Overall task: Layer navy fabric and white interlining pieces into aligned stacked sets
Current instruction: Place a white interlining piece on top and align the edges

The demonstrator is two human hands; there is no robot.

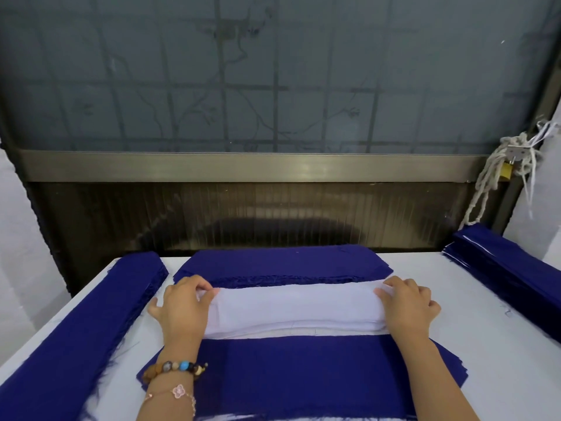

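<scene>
Head view: my left hand (182, 311) and right hand (409, 308) grip white interlining (297, 308) ends.
Interlining risk: uneven tug skews it off navy fabric (288, 369) (flimsy).

Nothing can be read here: no text, label, brand, number or sign is legible. The padlock (505, 171) is too small and blurred to tell whether it bears any mark.
</scene>
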